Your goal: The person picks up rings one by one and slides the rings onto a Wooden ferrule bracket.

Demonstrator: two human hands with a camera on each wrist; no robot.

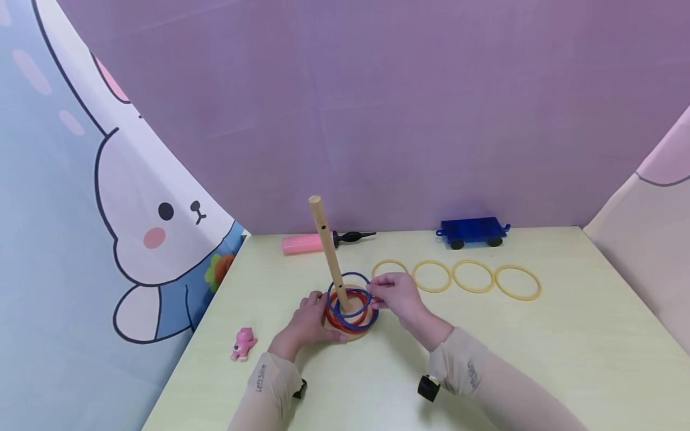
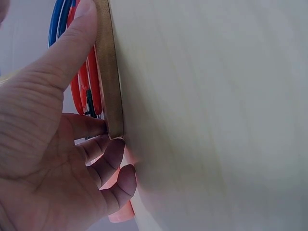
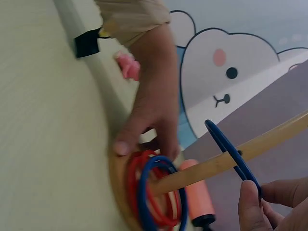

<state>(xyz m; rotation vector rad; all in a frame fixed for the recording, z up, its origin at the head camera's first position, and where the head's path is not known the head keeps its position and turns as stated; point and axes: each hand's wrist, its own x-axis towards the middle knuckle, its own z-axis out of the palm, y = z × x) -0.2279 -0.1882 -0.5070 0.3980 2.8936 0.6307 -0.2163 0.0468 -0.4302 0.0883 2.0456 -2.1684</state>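
Ring-stacking underway: right hand (image 1: 396, 294) pinches blue ring (image 1: 350, 294) around wooden peg (image 1: 329, 246); left hand (image 1: 308, 318) grips wooden base (image 1: 353, 333). Next, probably lower ring.

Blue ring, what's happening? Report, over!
Left hand steadies wooden base. Right hand pinches blue ring, tilted around peg. Nothing blocking.
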